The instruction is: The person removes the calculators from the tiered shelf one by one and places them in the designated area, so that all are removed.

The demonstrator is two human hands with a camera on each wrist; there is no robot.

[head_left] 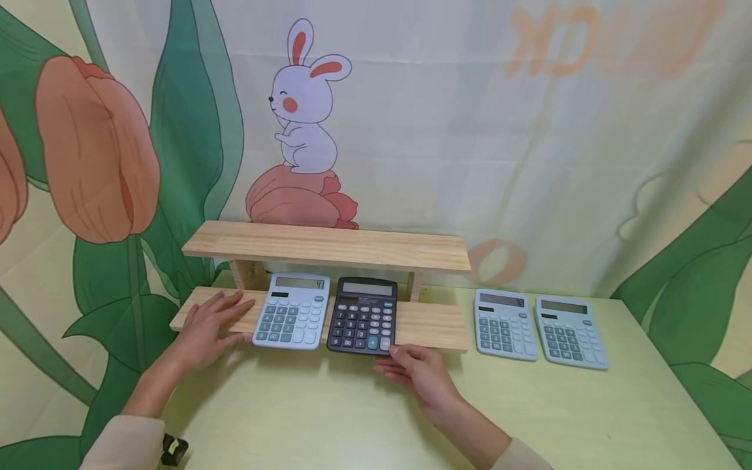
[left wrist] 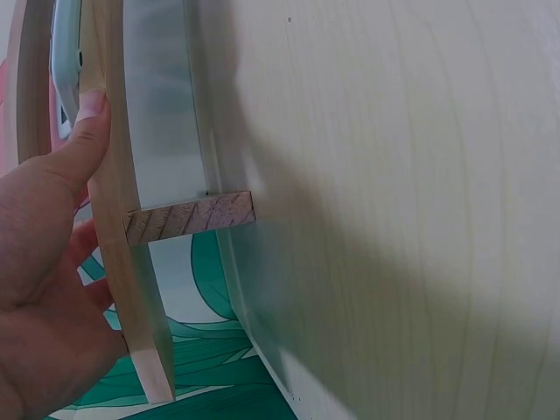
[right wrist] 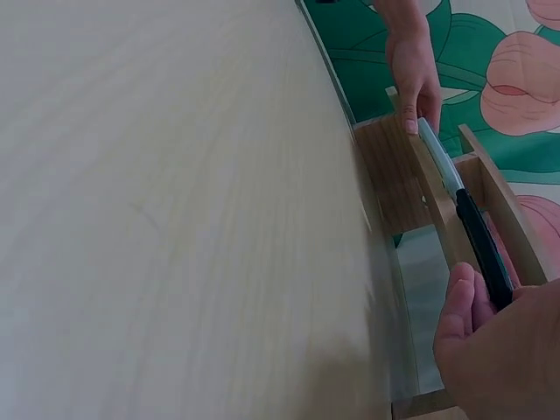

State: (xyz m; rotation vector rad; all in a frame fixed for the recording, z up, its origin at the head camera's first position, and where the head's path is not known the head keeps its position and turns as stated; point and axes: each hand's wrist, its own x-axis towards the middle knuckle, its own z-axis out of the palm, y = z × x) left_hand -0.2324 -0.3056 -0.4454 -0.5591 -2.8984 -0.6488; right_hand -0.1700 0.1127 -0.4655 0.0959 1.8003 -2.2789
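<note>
My right hand [head_left: 424,378] pinches the lower right corner of a black calculator [head_left: 362,316], which leans back at the lower board [head_left: 435,326] of a wooden two-tier shelf. Beside it on that board, to the left, is a light blue calculator [head_left: 292,310]. The fingers of my left hand [head_left: 205,329] are spread over the board's left end, with the thumb close to the blue calculator's lower left corner. In the left wrist view, the left thumb [left wrist: 83,131] lies at the board's edge. The right wrist view shows the black calculator [right wrist: 483,249] edge-on, with the right fingertips at its near end.
Two more light blue calculators [head_left: 505,325] lie on the table [head_left: 305,418] right of the shelf. The upper board [head_left: 329,247] spans above and behind the lower one. A small black object [head_left: 174,449] is by the left sleeve. A printed curtain [head_left: 423,130] hangs behind.
</note>
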